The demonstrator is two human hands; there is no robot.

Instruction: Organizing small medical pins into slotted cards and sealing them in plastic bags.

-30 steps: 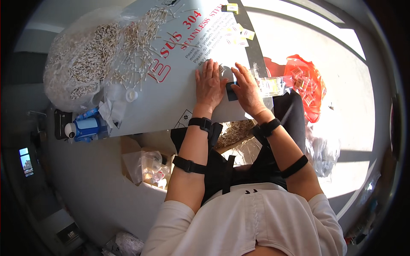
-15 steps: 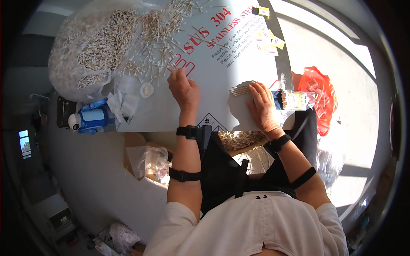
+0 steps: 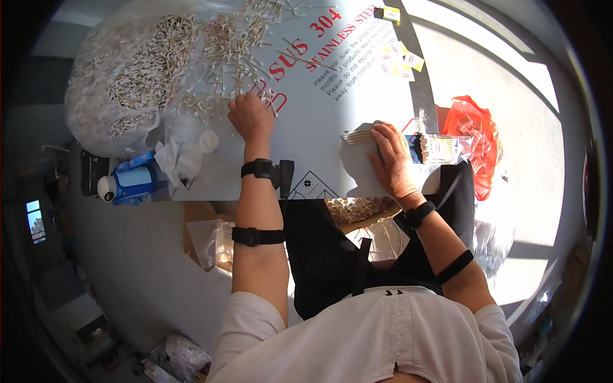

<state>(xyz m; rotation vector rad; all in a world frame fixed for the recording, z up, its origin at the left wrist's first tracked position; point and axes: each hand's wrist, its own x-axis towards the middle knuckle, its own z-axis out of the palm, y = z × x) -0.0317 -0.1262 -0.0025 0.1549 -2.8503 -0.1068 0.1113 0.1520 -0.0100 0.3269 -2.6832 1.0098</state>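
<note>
Cotton swabs are heaped on the grey tabletop beside a clear bag. Heap's near edge is met by left hand, fingers curled; pinch can't be told. Swab bundle is part-covered by right hand; grip can't be told.

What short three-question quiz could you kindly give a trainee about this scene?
1. Which things is the left hand nearest to? A: yellow cards; B: loose cotton swabs; C: a cardboard box.
2. True or false: the red bag is to the right of the blue bottle.
3. What pokes out past the fingers of the right hand?

Key: 1 B; 2 true; 3 thin pale sticks.
</note>
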